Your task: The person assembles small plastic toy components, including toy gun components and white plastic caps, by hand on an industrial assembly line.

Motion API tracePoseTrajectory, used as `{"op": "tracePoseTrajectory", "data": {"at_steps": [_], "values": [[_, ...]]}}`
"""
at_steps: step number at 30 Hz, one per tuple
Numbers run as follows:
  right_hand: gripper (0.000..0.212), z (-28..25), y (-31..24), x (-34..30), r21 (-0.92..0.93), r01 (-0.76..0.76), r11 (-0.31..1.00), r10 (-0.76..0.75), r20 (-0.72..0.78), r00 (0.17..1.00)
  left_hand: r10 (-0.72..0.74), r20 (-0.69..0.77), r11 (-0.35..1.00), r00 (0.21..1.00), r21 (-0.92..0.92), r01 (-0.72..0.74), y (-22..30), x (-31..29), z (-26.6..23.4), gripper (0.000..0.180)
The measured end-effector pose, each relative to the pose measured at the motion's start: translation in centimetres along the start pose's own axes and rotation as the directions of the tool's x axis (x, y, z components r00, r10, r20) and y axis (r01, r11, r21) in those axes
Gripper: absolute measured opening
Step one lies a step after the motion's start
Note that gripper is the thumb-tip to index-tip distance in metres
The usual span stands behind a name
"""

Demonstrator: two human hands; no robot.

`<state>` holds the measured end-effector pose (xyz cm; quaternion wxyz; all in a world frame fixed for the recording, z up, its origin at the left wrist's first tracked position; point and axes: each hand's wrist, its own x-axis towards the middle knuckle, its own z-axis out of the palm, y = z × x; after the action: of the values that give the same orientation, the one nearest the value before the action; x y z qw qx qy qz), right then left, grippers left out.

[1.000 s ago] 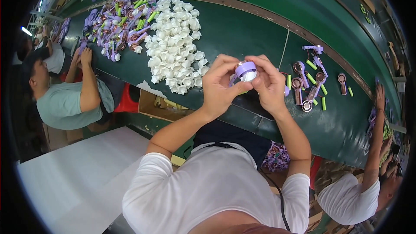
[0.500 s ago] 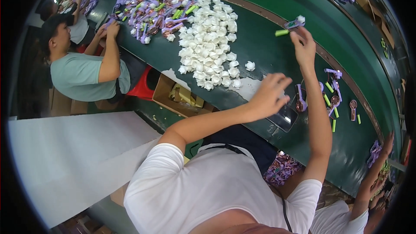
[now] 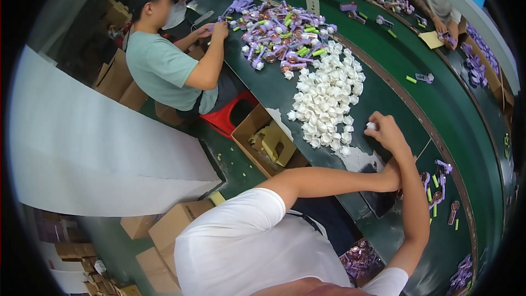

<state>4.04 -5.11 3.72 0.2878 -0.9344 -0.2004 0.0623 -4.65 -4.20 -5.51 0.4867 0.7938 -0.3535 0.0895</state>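
Overlapping left hand (image 3: 392,176): forearm (image 3: 415,203); phone (image 3: 378,201) beside

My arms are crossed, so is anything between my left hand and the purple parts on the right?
In this view, your right forearm crosses over your left hand, between its visible part and most purple parts there. Whether it blocks the reach is unclear.
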Motion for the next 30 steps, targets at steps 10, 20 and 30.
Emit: {"op": "tracePoseTrajectory", "data": {"at_steps": [10,20,30], "values": [[0.024,-1.1,4.1,-0.6,0.353,-0.337,0.873,0.368,-0.024,0.929,-0.011,0.022,0.984,1.0,0.178,0.006,2.9,-0.7,-2.2,0.029],[0.034,-2.2,6.9,-1.2,0.071,-0.382,0.921,0.377,-0.406,0.833,-0.238,0.216,0.965,0.947,0.161,0.206,3.7,-0.4,-5.2,0.035],[0.043,-5.2,7.1,-12.5,0.624,-0.058,0.779,0.497,-0.558,0.665,-0.416,0.167,0.909,0.894,0.039,0.416,0.3,2.0,-4.1,0.016]]}}
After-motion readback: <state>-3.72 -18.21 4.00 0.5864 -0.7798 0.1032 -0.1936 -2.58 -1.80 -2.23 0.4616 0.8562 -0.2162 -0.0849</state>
